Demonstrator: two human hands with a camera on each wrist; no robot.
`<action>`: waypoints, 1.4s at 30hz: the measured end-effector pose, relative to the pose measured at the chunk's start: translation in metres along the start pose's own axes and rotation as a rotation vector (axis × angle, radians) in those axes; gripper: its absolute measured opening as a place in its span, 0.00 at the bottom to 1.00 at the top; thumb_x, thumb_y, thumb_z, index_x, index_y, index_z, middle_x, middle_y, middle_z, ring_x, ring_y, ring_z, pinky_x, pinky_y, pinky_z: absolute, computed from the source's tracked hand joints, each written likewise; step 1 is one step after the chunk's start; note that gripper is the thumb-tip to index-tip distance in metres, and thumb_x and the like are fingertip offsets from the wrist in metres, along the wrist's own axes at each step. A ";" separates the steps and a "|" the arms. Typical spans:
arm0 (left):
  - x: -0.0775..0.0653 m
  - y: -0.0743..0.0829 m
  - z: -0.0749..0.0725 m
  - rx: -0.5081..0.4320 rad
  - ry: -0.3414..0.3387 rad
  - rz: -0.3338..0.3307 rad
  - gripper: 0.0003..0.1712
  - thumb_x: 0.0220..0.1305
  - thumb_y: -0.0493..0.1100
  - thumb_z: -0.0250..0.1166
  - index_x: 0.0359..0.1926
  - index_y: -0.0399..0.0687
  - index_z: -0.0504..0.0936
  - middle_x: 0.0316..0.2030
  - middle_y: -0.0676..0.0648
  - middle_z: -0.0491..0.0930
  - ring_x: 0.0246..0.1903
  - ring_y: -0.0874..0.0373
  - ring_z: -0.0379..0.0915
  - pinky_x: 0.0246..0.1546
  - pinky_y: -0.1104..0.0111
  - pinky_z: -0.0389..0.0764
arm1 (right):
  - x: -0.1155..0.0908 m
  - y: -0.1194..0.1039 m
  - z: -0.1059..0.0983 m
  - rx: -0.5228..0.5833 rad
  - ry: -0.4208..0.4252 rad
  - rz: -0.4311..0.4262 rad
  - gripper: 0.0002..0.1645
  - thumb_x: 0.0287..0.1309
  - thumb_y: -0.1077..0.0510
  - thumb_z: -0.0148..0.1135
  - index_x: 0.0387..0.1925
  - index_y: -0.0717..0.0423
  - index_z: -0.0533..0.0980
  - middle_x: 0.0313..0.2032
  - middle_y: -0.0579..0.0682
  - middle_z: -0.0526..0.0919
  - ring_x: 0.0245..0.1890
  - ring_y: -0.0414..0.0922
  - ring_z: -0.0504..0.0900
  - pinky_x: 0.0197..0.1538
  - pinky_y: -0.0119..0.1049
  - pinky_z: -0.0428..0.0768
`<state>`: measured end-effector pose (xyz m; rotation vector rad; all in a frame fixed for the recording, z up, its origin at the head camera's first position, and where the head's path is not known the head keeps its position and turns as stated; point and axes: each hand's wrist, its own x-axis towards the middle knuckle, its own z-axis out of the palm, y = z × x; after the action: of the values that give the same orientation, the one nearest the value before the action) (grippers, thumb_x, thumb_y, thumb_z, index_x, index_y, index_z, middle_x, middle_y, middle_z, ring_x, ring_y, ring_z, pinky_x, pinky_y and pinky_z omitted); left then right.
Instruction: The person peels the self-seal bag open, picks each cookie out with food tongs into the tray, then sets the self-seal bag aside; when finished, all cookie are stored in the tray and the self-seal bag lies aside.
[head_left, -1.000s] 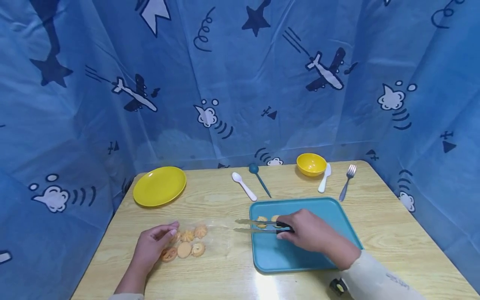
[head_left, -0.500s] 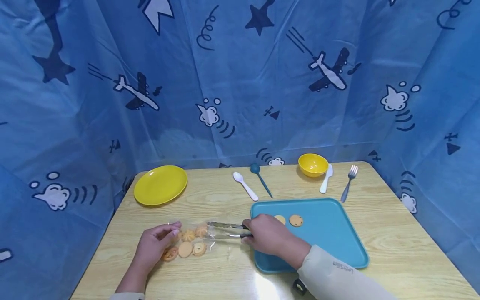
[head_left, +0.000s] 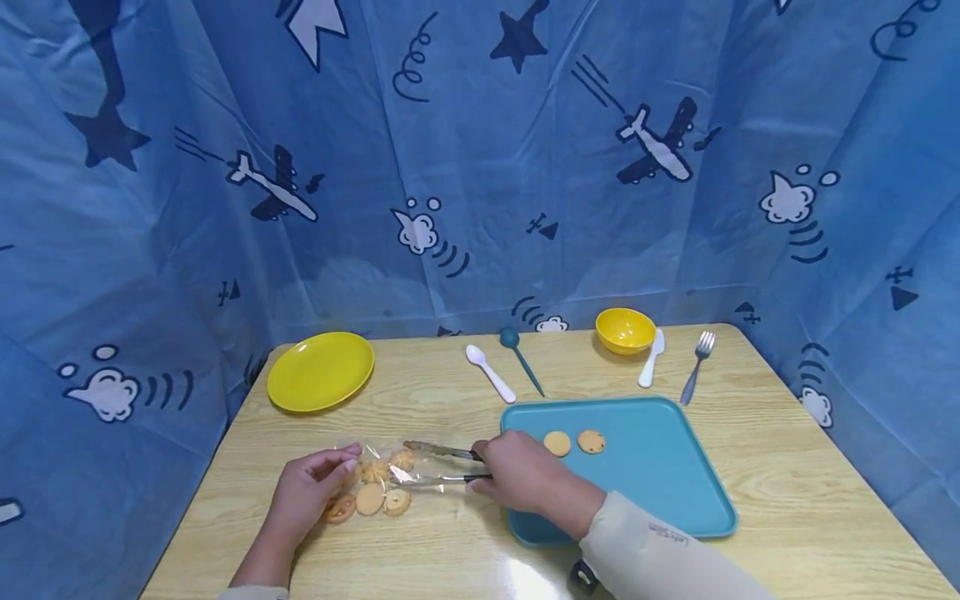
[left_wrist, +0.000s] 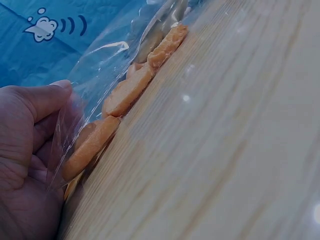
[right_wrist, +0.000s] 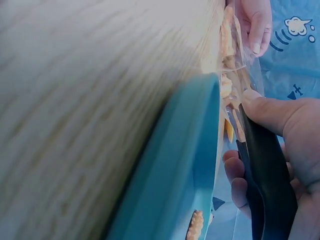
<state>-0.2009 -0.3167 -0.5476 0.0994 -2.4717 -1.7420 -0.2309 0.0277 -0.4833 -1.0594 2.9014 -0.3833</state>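
A wood-grained table (head_left: 420, 558) bears a smooth, round-cornered teal tray (head_left: 652, 467) and, left of it, a glossy clear bag (left_wrist: 112, 52). The left hand (head_left: 309, 486) pinches the bag's left end; the right hand (head_left: 528, 473), over the tray's left edge, grips black-handled metal tongs (head_left: 442, 451). Their length runs crosswise, spread tips pointing left among bagged round cookies (head_left: 369, 499).

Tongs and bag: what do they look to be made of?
Tongs: probably metal, judging by the greyish sheen; the handles look smooth and black, plastic or rubber, can't tell which. Bag: apparently thin glossy plastic film, see-through with glints.
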 end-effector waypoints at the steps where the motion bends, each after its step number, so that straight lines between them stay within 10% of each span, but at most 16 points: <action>1: 0.000 0.000 0.000 0.003 -0.001 -0.001 0.14 0.66 0.46 0.71 0.47 0.41 0.88 0.57 0.47 0.85 0.55 0.79 0.76 0.55 0.84 0.76 | 0.001 -0.001 0.000 -0.002 -0.005 0.008 0.18 0.61 0.37 0.70 0.31 0.44 0.77 0.16 0.36 0.71 0.17 0.35 0.70 0.24 0.33 0.71; 18: 0.000 0.002 0.000 0.110 0.002 -0.082 0.15 0.68 0.52 0.69 0.50 0.52 0.88 0.58 0.55 0.84 0.66 0.60 0.74 0.57 0.86 0.73 | -0.014 0.007 -0.005 -0.014 0.015 0.027 0.14 0.62 0.41 0.70 0.34 0.44 0.79 0.16 0.36 0.71 0.19 0.35 0.70 0.23 0.34 0.69; 42: -0.001 0.003 -0.001 0.077 0.007 -0.059 0.16 0.67 0.51 0.70 0.50 0.49 0.88 0.57 0.52 0.85 0.64 0.65 0.75 0.56 0.89 0.72 | -0.031 0.020 -0.002 -0.018 0.028 -0.034 0.18 0.61 0.40 0.71 0.41 0.48 0.81 0.21 0.35 0.75 0.22 0.33 0.73 0.25 0.35 0.72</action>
<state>-0.2001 -0.3168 -0.5439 0.1871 -2.5564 -1.6647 -0.2200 0.0624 -0.4879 -1.1159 2.9205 -0.3768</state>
